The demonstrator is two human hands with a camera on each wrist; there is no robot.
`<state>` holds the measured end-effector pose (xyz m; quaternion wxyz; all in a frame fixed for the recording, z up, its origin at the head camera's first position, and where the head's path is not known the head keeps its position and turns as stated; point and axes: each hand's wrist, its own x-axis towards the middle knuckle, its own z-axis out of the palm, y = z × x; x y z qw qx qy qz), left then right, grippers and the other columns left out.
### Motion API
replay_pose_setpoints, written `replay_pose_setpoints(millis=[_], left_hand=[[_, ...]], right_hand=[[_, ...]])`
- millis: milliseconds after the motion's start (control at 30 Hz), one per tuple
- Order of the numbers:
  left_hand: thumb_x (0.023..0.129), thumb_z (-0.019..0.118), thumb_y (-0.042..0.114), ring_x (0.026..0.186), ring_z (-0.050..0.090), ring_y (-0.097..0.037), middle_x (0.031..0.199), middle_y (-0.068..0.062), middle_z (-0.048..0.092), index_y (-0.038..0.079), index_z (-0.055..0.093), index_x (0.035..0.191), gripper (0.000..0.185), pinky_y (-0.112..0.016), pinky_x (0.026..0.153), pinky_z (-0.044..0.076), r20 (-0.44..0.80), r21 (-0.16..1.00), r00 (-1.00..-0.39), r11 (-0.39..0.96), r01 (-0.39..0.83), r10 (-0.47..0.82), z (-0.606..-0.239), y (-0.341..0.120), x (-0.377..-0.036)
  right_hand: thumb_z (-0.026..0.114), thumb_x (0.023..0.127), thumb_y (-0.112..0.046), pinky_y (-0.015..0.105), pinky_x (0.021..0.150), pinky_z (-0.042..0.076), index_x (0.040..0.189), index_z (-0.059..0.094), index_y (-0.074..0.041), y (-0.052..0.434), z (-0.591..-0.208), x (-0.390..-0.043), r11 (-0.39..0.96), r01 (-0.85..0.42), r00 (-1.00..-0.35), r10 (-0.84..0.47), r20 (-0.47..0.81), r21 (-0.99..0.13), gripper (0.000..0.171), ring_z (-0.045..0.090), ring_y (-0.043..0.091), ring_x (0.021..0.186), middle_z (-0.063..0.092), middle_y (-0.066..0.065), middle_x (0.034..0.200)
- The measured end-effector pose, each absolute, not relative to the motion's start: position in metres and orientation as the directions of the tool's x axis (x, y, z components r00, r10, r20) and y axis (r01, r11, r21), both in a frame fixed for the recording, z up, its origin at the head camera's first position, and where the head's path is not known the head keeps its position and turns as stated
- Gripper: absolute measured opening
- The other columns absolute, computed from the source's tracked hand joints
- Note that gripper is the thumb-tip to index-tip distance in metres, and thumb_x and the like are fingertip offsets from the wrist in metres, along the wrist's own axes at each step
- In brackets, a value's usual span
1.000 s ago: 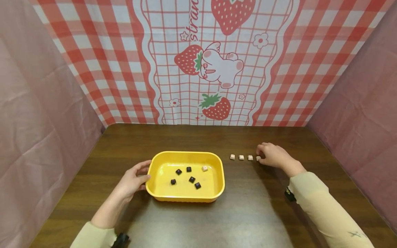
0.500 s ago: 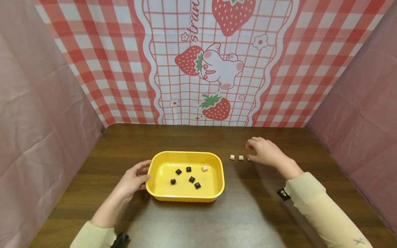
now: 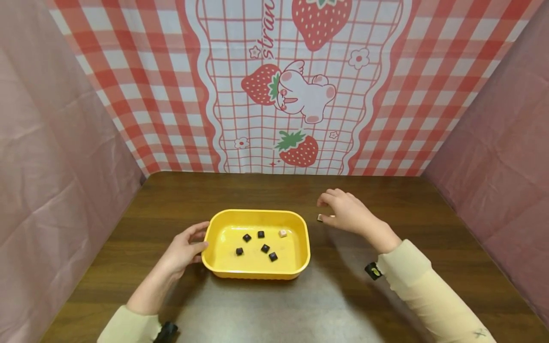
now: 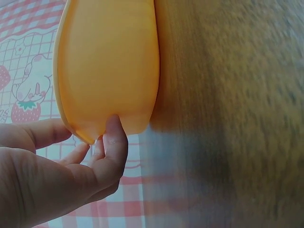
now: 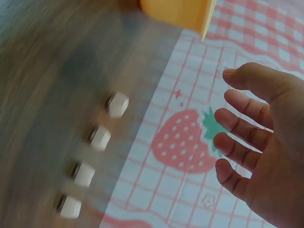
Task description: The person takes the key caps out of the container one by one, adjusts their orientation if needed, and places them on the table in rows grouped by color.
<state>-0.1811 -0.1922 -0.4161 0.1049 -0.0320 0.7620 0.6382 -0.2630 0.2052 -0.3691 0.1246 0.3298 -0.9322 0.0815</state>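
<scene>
With the left hand (image 3: 182, 250) bracing the tray (image 3: 256, 270) and the open, empty right hand (image 3: 348, 213) hovering over the bench's pale caps (image 5: 117, 104), a careless sweep is risking scattering that row.

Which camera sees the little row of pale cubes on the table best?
The right wrist view: all four small pale cubes show in a row on the brown wooden table, though blurred. The head view shows only one beside the right hand. The left wrist view shows none.
</scene>
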Motion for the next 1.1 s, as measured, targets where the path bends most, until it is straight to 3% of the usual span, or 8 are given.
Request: replay_pose_setpoints(millis=[300,733,867,1100], left_hand=[[0.092,0.049,-0.005,0.084,0.059,-0.019,0.131,-0.029,0.043,0.000,0.033,0.143,0.054,-0.032,0.065,0.054,-0.205,0.967,-0.975,0.175,-0.188,0.085,-0.417,-0.193,-0.181],[0.092,0.049,-0.004,0.082,0.059,-0.019,0.132,-0.029,0.042,0.000,0.033,0.143,0.054,-0.031,0.063,0.053,-0.209,0.967,-0.974,0.169,-0.192,0.085,-0.416,-0.192,-0.181],[0.091,0.049,-0.005,0.082,0.059,-0.019,0.132,-0.029,0.043,0.000,0.033,0.143,0.054,-0.031,0.063,0.054,-0.207,0.967,-0.975,0.167,-0.191,0.084,-0.416,-0.192,-0.182],[0.091,0.050,-0.004,0.083,0.059,-0.019,0.132,-0.029,0.043,0.001,0.034,0.143,0.054,-0.032,0.064,0.054,-0.207,0.966,-0.975,0.175,-0.191,0.083,-0.417,-0.193,-0.182]], right_hand=[[0.078,0.074,-0.024,0.036,0.069,0.046,0.093,0.065,-0.014,0.171,-0.375,-0.259,0.721,-0.688,-0.706,-0.641,0.301,-0.080,0.025,0.052,0.018,0.084,0.061,-0.001,0.090],[0.073,0.080,-0.031,0.034,0.069,0.041,0.097,0.066,-0.013,0.134,-0.395,-0.255,0.681,-0.730,-0.677,-0.707,0.206,-0.064,0.025,0.050,0.018,0.087,0.060,-0.002,0.094],[0.070,0.082,-0.030,0.035,0.070,0.040,0.095,0.065,-0.015,0.123,-0.401,-0.252,0.675,-0.738,-0.663,-0.724,0.189,-0.001,0.021,0.050,0.018,0.087,0.058,-0.002,0.093],[0.068,0.081,-0.023,0.035,0.068,0.038,0.090,0.061,-0.014,0.107,-0.411,-0.249,0.650,-0.729,-0.627,-0.760,0.171,0.217,0.014,0.049,0.020,0.086,0.059,0.001,0.092]])
